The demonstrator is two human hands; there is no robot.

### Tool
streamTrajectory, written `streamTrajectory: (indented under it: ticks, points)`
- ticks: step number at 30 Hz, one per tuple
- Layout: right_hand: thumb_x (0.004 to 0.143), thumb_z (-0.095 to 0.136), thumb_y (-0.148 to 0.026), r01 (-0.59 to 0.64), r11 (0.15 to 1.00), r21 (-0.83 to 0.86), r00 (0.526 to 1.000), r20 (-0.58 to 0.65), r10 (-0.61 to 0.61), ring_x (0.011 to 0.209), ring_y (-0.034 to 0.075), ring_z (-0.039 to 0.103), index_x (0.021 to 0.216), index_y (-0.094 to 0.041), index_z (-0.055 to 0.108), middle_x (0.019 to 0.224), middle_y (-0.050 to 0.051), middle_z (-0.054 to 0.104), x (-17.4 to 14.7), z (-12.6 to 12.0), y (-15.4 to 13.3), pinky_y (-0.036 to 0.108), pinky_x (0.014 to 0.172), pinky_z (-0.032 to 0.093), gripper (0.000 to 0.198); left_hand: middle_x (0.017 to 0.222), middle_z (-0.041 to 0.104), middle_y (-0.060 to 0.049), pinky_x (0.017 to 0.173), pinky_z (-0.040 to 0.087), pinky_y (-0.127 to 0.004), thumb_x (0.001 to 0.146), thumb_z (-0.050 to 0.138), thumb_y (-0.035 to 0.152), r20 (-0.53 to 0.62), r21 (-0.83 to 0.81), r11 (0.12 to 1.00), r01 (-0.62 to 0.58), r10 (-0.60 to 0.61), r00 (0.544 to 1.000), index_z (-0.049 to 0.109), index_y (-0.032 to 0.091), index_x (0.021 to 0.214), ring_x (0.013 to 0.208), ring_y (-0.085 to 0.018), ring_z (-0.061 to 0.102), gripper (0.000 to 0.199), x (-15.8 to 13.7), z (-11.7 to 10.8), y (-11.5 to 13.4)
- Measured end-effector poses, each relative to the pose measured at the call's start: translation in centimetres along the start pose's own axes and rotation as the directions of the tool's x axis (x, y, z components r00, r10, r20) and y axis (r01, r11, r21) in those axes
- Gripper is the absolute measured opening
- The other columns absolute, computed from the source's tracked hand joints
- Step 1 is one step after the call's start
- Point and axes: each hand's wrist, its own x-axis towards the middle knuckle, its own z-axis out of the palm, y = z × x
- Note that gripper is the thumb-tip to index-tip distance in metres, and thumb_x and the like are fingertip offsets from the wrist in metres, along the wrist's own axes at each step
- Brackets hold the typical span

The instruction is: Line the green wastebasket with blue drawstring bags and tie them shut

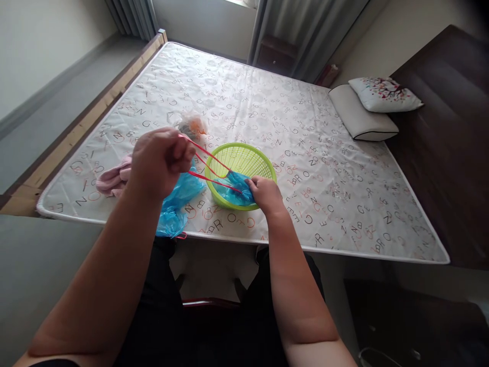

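At the far left, a pink cloth (112, 178) lies bunched on the mattress (324, 173), close to its near edge and partly hidden behind your left hand (158, 160). That hand is raised above the mattress with its fingers (179, 153) curled tightly shut around the red drawstring (208, 160), which runs taut in two or three strands from your fist down and to the right. Below the hand, a loose blue plastic bag (178, 201) spreads across the mattress and hangs a little over the near edge. Behind your fist sits a clear bag (191, 125) with something orange inside; what it holds is too small to tell.

The drawstring ends at a bunched blue bag (233, 186) lying inside the green basket (244, 153), against the near part of its rim. The basket stands upright on the mattress, near the near edge. Your right hand (265, 193) rests on the basket's near rim, its fingers (252, 184) pinched shut on the bunched bag where the strings enter it.

Further right, the mattress shows its printed letters, and two pillows sit at the far right edge: a plain white pillow (361, 120) and, touching it behind, a flowered pillow (384, 94).
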Motion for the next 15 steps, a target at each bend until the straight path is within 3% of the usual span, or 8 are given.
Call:
streamTrajectory:
  ticks: [2, 5, 8, 10, 12, 15]
  points:
    - [0.104, 0.055, -0.032, 0.018, 0.999, -0.036, 0.988, -0.153, -0.023, 0.113, 0.034, 0.071, 0.110, -0.017, 0.079, 0.119, 0.018, 0.077, -0.1, -0.5, -0.2, 0.048, 0.100, 0.055, 0.029, 0.058, 0.046, 0.000, 0.045, 0.022, -0.025, 0.085, 0.070, 0.024, 0.113, 0.261, 0.956, -0.133, 0.107, 0.988, 0.056, 0.020, 0.057, 0.051, -0.009, 0.037, 0.031, -0.1, 0.2, -1.1]
    - [0.095, 0.056, -0.022, 0.276, 0.959, 0.060, 0.887, -0.400, -0.230, 0.152, 0.035, 0.054, 0.144, -0.017, 0.068, 0.155, 0.019, 0.064, -0.9, -1.4, -1.8, 0.058, 0.129, 0.043, 0.050, 0.059, 0.049, 0.001, 0.051, 0.030, -0.026, 0.095, 0.064, 0.026, 0.282, 0.547, 0.800, -0.246, 0.100, 0.954, 0.069, 0.018, 0.069, 0.055, -0.011, 0.041, 0.028, -0.8, 1.2, -2.1]
    - [0.095, 0.060, -0.024, 0.548, 0.810, 0.210, 0.799, -0.419, -0.431, 0.161, 0.030, 0.048, 0.159, -0.027, 0.055, 0.166, 0.010, 0.059, -2.1, -2.5, -4.3, 0.056, 0.135, 0.040, 0.064, 0.064, 0.057, -0.001, 0.058, 0.038, -0.028, 0.098, 0.063, 0.030, 0.443, 0.607, 0.709, -0.359, 0.073, 0.894, 0.070, 0.018, 0.071, 0.062, -0.013, 0.049, 0.030, -1.5, 2.3, -2.4]
    - [0.097, 0.064, -0.026, 0.568, 0.729, 0.381, 0.820, -0.336, -0.464, 0.144, 0.026, 0.063, 0.157, -0.030, 0.058, 0.151, 0.007, 0.070, -2.7, -2.9, -5.6, 0.050, 0.123, 0.053, 0.061, 0.065, 0.060, -0.002, 0.060, 0.041, -0.028, 0.097, 0.064, 0.032, 0.528, 0.561, 0.732, -0.387, 0.044, 0.848, 0.072, 0.018, 0.072, 0.065, -0.014, 0.052, 0.030, -1.8, 2.6, -2.4]
    - [0.098, 0.066, -0.025, 0.490, 0.689, 0.534, 0.870, -0.248, -0.427, 0.110, 0.020, 0.074, 0.143, -0.030, 0.070, 0.122, 0.003, 0.080, -2.9, -3.0, -6.0, 0.040, 0.100, 0.063, 0.045, 0.065, 0.060, -0.002, 0.058, 0.043, -0.028, 0.097, 0.065, 0.035, 0.552, 0.504, 0.795, -0.339, 0.006, 0.834, 0.074, 0.018, 0.075, 0.063, -0.014, 0.054, 0.029, -1.8, 2.7, -2.5]
    - [0.095, 0.068, -0.022, 0.374, 0.652, 0.660, 0.928, -0.256, -0.273, 0.075, 0.012, 0.062, 0.109, -0.028, 0.081, 0.089, -0.002, 0.073, -2.5, -3.2, -5.2, 0.029, 0.071, 0.055, 0.020, 0.062, 0.059, -0.002, 0.054, 0.043, -0.026, 0.097, 0.067, 0.033, 0.453, 0.479, 0.852, -0.212, -0.033, 0.891, 0.077, 0.018, 0.078, 0.057, -0.013, 0.053, 0.026, -1.1, 2.1, -2.9]
